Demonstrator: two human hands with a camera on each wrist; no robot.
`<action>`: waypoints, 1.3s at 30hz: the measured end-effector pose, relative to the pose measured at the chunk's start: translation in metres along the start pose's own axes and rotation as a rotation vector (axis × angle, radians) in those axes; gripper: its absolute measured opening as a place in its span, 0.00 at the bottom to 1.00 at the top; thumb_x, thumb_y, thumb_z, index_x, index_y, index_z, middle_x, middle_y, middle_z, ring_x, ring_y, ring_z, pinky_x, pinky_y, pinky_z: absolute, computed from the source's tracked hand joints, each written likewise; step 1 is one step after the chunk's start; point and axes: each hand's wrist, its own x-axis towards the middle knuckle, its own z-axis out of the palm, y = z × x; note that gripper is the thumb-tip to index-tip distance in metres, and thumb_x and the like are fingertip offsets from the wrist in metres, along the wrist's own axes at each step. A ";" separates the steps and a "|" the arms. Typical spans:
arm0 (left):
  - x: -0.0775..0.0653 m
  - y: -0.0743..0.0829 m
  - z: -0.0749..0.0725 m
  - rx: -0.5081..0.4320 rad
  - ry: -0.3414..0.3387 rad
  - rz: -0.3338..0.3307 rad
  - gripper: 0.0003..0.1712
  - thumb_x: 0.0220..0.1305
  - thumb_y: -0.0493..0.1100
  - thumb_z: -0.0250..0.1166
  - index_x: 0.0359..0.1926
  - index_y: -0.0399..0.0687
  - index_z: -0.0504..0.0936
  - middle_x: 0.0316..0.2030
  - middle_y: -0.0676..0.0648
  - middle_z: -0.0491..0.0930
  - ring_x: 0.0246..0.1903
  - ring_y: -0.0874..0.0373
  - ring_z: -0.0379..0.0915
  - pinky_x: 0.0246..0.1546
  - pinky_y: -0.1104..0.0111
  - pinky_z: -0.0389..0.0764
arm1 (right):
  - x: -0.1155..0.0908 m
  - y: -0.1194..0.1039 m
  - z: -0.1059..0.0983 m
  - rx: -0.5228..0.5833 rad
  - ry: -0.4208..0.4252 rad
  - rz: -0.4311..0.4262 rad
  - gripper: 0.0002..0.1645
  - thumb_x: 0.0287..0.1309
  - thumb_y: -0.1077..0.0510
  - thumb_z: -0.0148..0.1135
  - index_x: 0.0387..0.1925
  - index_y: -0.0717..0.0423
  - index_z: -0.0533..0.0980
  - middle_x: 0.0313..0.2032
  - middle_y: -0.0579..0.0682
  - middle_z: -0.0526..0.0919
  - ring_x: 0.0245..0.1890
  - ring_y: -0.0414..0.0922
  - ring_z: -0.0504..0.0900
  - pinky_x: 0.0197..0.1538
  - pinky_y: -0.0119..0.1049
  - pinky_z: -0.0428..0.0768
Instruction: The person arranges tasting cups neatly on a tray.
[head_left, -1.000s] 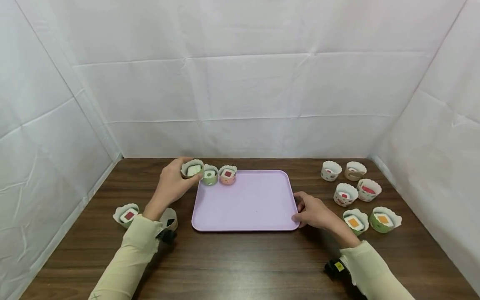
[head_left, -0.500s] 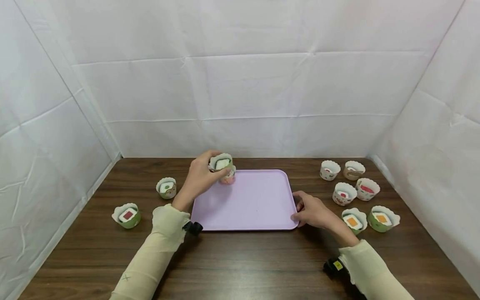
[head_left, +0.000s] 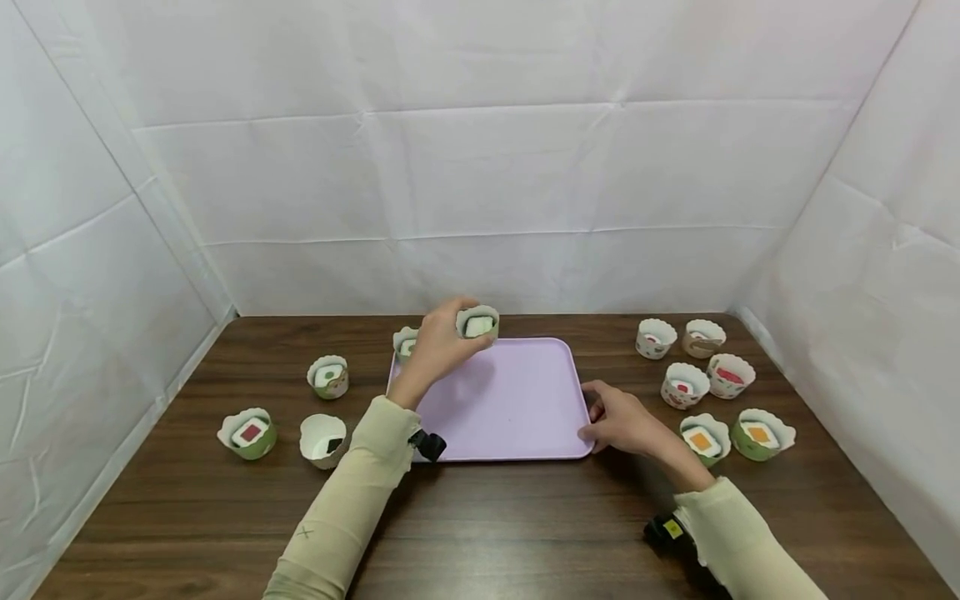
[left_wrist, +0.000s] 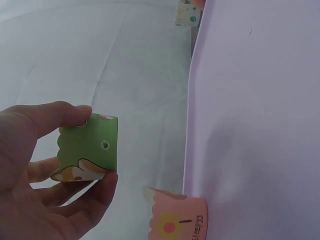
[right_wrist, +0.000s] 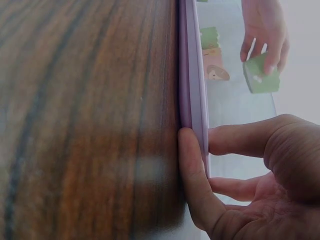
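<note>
My left hand (head_left: 437,348) holds a green paper baking cup (head_left: 480,325) above the far edge of the lilac tray (head_left: 517,408). Inside the cup sits a white and pale-green piece resembling a sushi roll. In the left wrist view, thumb and fingers clasp the green cup's wall. A pink paper cup (left_wrist: 180,217) stands at the tray's far rim, hidden behind my left hand in the head view. Another green cup (head_left: 404,343) stands at the tray's far left corner. My right hand (head_left: 622,421) pinches the tray's right rim between thumb and fingers.
Left of the tray, several filled cups stand on the brown wooden table (head_left: 480,525), among them a green one (head_left: 250,433) and a pale one (head_left: 323,440). Several more cups (head_left: 684,386) stand to the right, near my right forearm. A white cloth (head_left: 480,183) encloses the back and sides.
My left hand has carried the green cup rightward, past the two cups at the tray's far left corner. My right hand stays at the tray's right rim.
</note>
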 end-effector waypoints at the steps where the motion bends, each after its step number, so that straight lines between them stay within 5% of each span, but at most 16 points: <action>1: 0.002 0.001 0.002 0.004 -0.006 -0.003 0.35 0.59 0.50 0.76 0.66 0.47 0.77 0.65 0.43 0.78 0.68 0.42 0.70 0.69 0.48 0.74 | 0.000 0.000 0.000 0.003 0.001 0.000 0.44 0.55 0.71 0.70 0.70 0.74 0.61 0.34 0.59 0.79 0.23 0.43 0.84 0.29 0.40 0.90; 13: 0.012 -0.007 0.023 0.136 -0.053 0.003 0.30 0.57 0.45 0.76 0.60 0.45 0.79 0.58 0.42 0.83 0.55 0.42 0.79 0.56 0.50 0.80 | 0.000 -0.002 0.002 0.013 0.002 -0.011 0.44 0.54 0.71 0.70 0.70 0.74 0.61 0.35 0.59 0.78 0.24 0.43 0.83 0.29 0.39 0.90; 30: 0.018 -0.014 0.036 0.352 -0.144 0.047 0.31 0.58 0.47 0.76 0.62 0.46 0.81 0.62 0.43 0.80 0.61 0.40 0.71 0.56 0.48 0.82 | -0.004 -0.002 -0.001 0.015 0.008 0.007 0.43 0.55 0.71 0.70 0.70 0.74 0.61 0.34 0.59 0.78 0.24 0.43 0.82 0.29 0.40 0.90; 39: 0.018 -0.018 0.039 0.332 -0.136 0.071 0.34 0.59 0.44 0.77 0.67 0.48 0.78 0.64 0.42 0.80 0.62 0.37 0.70 0.55 0.46 0.81 | -0.002 -0.002 0.000 0.013 0.018 0.012 0.43 0.55 0.71 0.70 0.70 0.73 0.62 0.33 0.58 0.79 0.23 0.43 0.83 0.29 0.38 0.89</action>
